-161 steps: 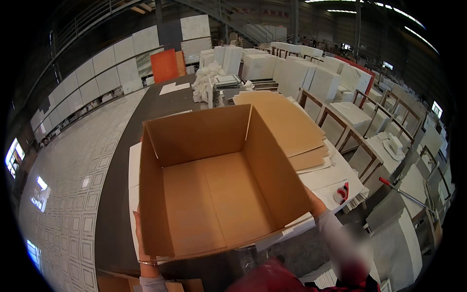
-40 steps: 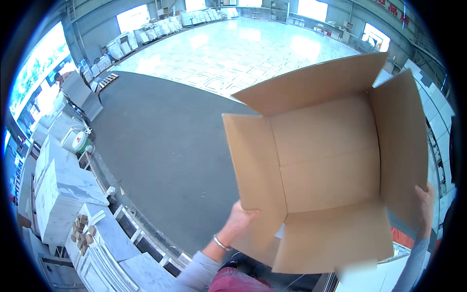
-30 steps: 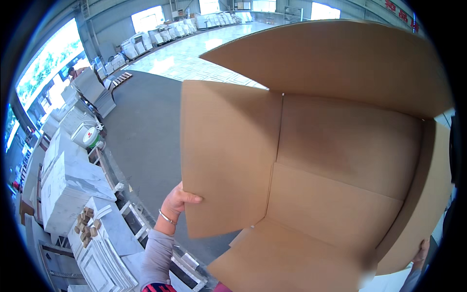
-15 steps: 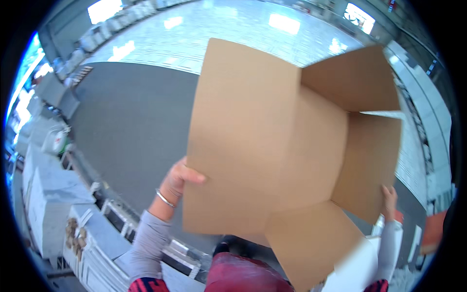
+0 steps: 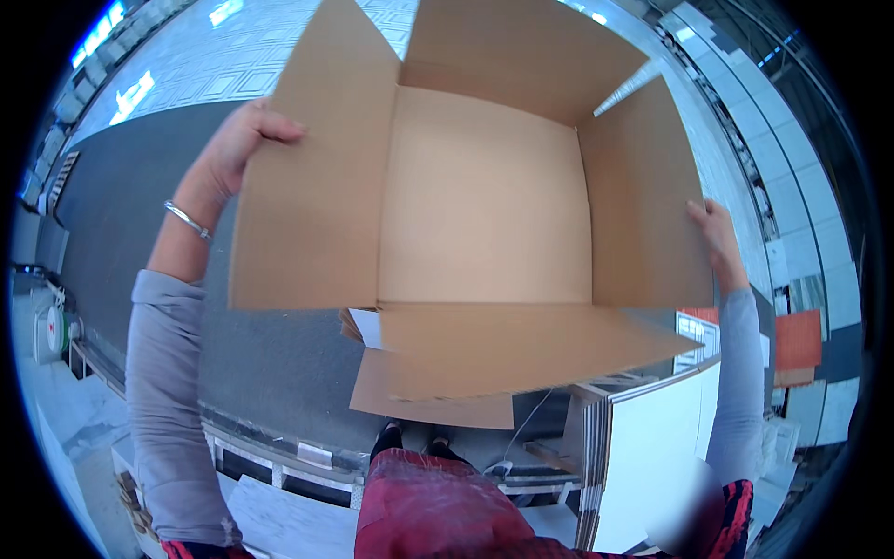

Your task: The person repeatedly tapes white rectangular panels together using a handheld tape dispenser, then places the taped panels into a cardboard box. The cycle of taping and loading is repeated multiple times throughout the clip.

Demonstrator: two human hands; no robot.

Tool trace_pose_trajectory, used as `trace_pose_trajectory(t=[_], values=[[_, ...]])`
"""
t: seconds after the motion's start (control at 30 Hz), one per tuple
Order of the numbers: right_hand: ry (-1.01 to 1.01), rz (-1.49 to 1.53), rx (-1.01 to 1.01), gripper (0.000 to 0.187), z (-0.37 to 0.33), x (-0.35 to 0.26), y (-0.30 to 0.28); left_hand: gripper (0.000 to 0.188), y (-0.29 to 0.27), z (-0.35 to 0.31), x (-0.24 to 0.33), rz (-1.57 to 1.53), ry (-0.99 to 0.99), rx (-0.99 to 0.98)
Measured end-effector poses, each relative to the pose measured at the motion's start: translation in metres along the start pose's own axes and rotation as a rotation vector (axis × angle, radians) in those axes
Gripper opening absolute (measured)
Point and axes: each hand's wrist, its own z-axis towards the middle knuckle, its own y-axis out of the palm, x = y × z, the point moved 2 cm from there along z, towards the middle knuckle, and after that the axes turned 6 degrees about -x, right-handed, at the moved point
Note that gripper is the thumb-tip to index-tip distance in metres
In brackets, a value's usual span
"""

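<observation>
A large brown cardboard box (image 5: 489,200) is held up before me at arm's length. Its top flaps are spread outward, and I look straight into its bare inside. My left hand (image 5: 240,142) grips the outer edge of the left flap (image 5: 312,219), thumb on the inner face. On the other side, my right hand (image 5: 717,240) holds the edge of the right flap (image 5: 647,210), with most of its fingers hidden behind the cardboard. The near flap (image 5: 521,345) slants down toward me, while the far flap (image 5: 521,47) stands up at the picture's top.
An upright stack of white-faced flat sheets (image 5: 656,447) stands at the lower right. Below the box, a piece of brown cardboard (image 5: 428,405) shows above the grey floor (image 5: 270,373). Pale slabs (image 5: 289,522) and a metal rail (image 5: 279,475) lie near my feet; pale tiled flooring (image 5: 261,56) stretches beyond.
The box has turned so its open side faces me, and it has risen and shifted left. Both hands have moved up with it, still on the flaps; the left one has also moved outward.
</observation>
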Motion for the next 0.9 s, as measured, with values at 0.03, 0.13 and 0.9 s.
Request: trace_pose_trajectory(t=[0.03, 0.13, 0.9], values=[[-0.015, 0.020, 0.008, 0.027, 0.001, -0.010, 0.008, 0.037, -0.002, 0.003, 0.005, 0.036, -0.002, 0.034], [-0.039, 0.064, 0.017, 0.027, 0.001, -0.026, 0.034, 0.038, -0.009, 0.013, 0.012, 0.138, -0.006, 0.121], [0.207, -0.510, -0.189, 0.032, -0.045, 0.155, 0.152, 0.040, -0.014, 0.038, -0.177, 0.210, -0.431, 0.131]])
